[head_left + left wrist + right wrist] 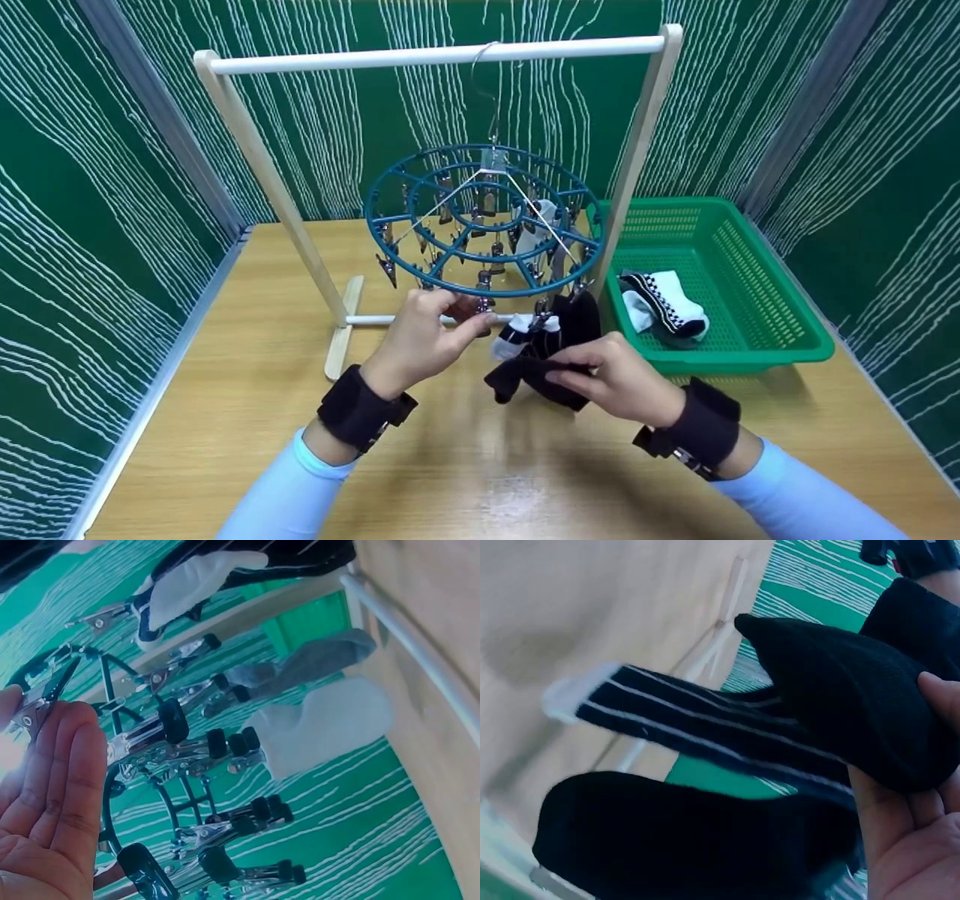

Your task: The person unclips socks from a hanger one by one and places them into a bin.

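Note:
My left hand (427, 334) is at the front rim of a round dark-teal hanging dryer (517, 291), pinching one metal clip (34, 712) between thumb and fingers. Lower and to the right, my right hand (619, 379) holds a black sock (536, 375) between thumb and fingers, its narrow end pointing left. Close behind hang a striped black sock (697, 720) with a white end and another black sock (682, 840). Farther back on the dryer, clips hold a white sock (322, 724) and a grey sock (322, 660). Several other clips dangle without socks.
The dryer hangs by a hook from the white bar (337, 60) of a wooden stand (274, 180). At the right, partly behind a stand leg, a green basket (750, 356) contains black-and-white checkered socks (675, 300). Green panels surround the wooden table (225, 420).

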Motion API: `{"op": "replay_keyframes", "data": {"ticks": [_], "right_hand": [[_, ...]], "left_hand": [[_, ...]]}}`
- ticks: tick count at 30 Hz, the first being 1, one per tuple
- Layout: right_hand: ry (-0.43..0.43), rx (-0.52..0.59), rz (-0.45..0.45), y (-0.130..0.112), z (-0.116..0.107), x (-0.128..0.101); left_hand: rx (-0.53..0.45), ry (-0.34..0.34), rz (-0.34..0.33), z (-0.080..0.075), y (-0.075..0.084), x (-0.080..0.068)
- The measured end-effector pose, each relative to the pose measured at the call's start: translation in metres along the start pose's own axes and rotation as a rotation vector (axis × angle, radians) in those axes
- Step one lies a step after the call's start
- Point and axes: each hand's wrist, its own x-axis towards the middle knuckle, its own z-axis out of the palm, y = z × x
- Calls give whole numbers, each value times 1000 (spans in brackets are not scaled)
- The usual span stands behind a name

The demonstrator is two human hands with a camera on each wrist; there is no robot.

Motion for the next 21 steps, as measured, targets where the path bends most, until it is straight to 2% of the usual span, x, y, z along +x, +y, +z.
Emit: {"op": "replay_keyframes", "data": {"ticks": [6,9,15,21], "right_hand": [[25,5,43,-4,-23,-3],[53,-19,50,-7,-35,-4],[79,14,134,-14,-60,-4],[157,-46,76,-10,-82,0]], "left_hand": [[-20,-1,-47,0,-1,1],[-18,4,-49,0,-2,1],[-23,7,-42,0,-2,0],[-20,17,-45,0,-2,0]]}}
